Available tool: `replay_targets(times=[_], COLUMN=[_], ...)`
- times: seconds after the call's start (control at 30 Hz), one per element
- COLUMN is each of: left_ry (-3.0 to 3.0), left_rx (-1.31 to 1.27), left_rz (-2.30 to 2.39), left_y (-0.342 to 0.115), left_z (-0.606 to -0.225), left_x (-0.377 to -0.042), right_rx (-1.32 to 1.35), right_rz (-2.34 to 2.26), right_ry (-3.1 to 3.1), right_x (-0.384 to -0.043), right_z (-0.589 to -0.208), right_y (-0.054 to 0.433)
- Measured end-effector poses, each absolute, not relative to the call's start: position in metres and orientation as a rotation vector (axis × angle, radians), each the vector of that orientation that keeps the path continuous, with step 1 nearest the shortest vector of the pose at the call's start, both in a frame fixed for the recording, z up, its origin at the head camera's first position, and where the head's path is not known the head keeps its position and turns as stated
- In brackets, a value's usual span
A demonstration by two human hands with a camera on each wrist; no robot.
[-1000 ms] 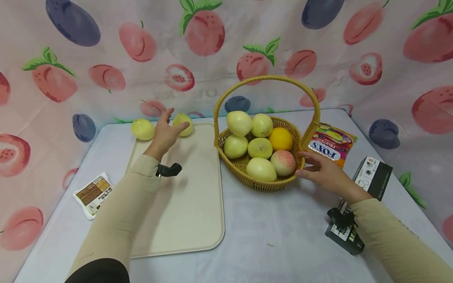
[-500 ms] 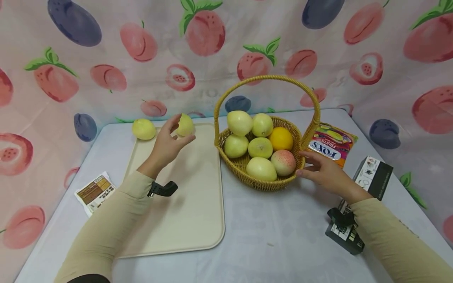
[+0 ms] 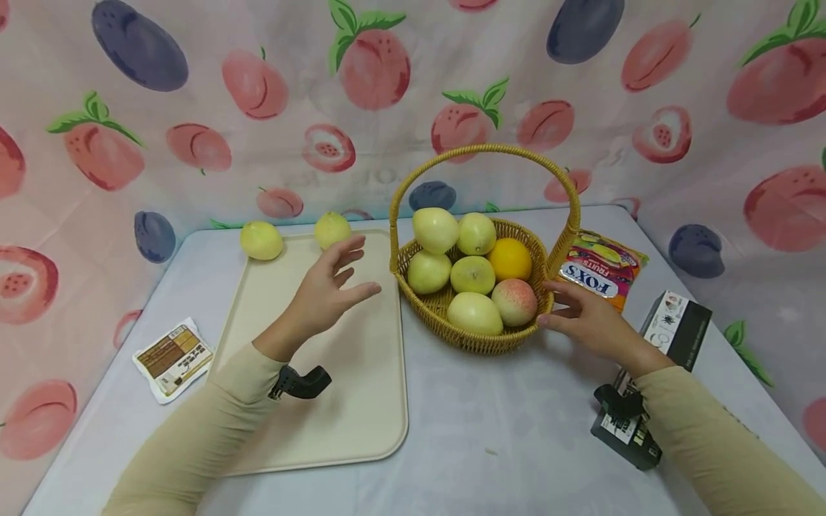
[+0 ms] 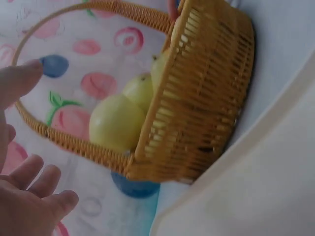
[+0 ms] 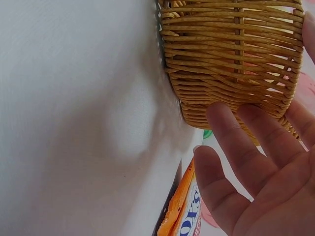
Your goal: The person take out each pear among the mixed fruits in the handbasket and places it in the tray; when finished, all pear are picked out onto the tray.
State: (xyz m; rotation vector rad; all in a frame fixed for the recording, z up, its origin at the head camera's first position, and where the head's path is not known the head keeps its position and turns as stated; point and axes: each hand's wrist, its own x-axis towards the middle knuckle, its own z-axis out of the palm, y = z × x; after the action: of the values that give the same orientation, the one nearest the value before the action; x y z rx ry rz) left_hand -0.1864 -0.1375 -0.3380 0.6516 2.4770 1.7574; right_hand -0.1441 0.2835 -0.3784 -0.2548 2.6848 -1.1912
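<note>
As white cloth [image 3: 464,430] lies before a fruit-printed curtain [image 3: 422,43], on it stands the golden woven basket [image 3: 480,344], tall-handled; my right hand [image 3: 592,322] touches its side, my left hand [image 3: 323,294] hovers, both with fingers apart.

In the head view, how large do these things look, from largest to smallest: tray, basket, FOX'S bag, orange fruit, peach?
1. Tray
2. Basket
3. FOX'S bag
4. Orange and peach: too alike to rank

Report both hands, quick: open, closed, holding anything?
Left hand: open, holding nothing.
Right hand: open, touching the basket from outside.
</note>
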Motion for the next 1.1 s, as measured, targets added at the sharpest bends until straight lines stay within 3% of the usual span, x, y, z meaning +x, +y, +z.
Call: replay_targets(times=[0.4,1.1], left_ry=[2.329,2.253], left_rx=[0.845,0.889], left_rz=[1.653,1.46], left_y=[-0.1,-0.044], left_z=[-0.34,-0.346], left_x=[-0.175,-0.203], right_rx=[-0.247,-0.272], right_rz=[-1.178,-1.204], right_ry=[2.686,2.691], right_x=[-0.145,-0.144], right_z=[-0.378,-0.378], right_y=[0.284,0.283])
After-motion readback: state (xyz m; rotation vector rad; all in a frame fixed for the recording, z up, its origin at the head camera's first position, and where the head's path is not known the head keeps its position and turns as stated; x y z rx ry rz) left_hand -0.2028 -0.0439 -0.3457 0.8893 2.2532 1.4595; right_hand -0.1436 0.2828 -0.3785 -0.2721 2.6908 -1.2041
